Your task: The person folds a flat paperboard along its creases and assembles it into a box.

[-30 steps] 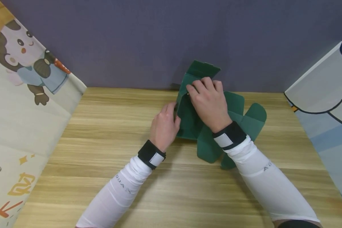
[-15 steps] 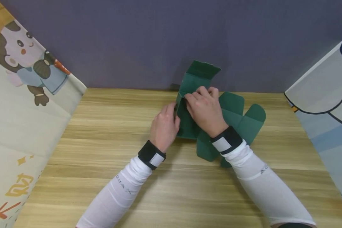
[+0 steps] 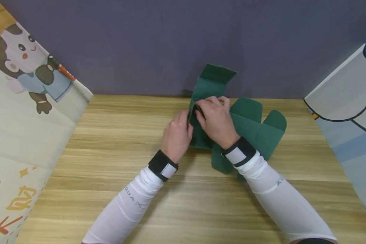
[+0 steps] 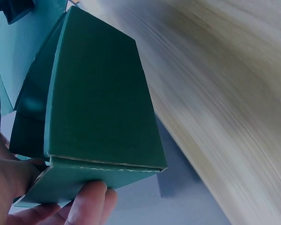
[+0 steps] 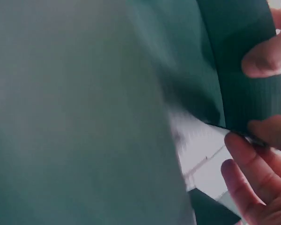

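A green cardboard box (image 3: 208,88), partly folded up, stands near the back of the table in the head view. My left hand (image 3: 177,135) grips its left side wall, thumb on the inner side. At the far left corner, the fingers and thumb of my right hand (image 3: 217,120) pinch the box's edge; the hand covers part of the inside. An unfolded panel with rounded flaps (image 3: 276,120) spreads out to the right, partly beneath the right forearm. From the left wrist, the upright outer wall (image 4: 103,93) shows, with fingertips (image 4: 89,199) against the adjoining face.
The box rests on a wood-grain table (image 3: 116,135). A dark purple backdrop (image 3: 140,44) rises right behind it. Printed cartoon sheets hang at the left (image 3: 27,135) and right (image 3: 338,101) sides.
My right hand has moved left and slightly down along the box to its far left corner, uncovering more of the back panel. The left hand stays in place.
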The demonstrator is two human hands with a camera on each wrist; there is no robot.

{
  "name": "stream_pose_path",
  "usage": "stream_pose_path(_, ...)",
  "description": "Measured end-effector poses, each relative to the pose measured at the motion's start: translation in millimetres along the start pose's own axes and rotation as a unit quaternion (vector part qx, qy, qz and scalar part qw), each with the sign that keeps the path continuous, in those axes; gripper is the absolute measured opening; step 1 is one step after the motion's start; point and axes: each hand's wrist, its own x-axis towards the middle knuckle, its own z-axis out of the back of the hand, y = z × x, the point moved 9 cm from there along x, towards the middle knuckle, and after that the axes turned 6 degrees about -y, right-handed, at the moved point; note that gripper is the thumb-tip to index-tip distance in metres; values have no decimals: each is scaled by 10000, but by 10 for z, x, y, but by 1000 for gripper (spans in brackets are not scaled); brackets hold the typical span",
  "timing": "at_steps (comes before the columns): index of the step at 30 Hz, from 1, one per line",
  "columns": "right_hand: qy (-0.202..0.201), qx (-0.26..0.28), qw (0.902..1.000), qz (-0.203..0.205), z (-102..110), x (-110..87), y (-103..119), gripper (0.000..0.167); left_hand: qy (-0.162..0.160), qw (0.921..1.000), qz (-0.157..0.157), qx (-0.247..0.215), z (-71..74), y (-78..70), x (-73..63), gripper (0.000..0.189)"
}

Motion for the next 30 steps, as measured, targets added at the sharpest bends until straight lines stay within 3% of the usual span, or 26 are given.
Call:
stream_pose_path(5,123,-295,9987,397,47,31,26,29,-37,10000,65,35,21,38,7,35)
stream_pose_path(10,224,-342,9984,399,169,127,-22,43,-44,10000,52,37,30,49,11,36)
stream_pose_path(16,-147,-456,9988,-88,463,327,-233,38,-117,9999,86,16,44,69,10,36)
stream_pose_path(20,-357,-626,9957,-579,608,438,-436,46,-168,9998,108,4,51,75,11,35)
stream_pose_path(25,-2,-642,9907,-1199,598,511,-643,56,-159,9998,110,27,45,79,6,35)
stream_pose_path(30,500,-552,9885,-1313,527,527,-677,43,-122,9999,86,54,33,76,4,34)
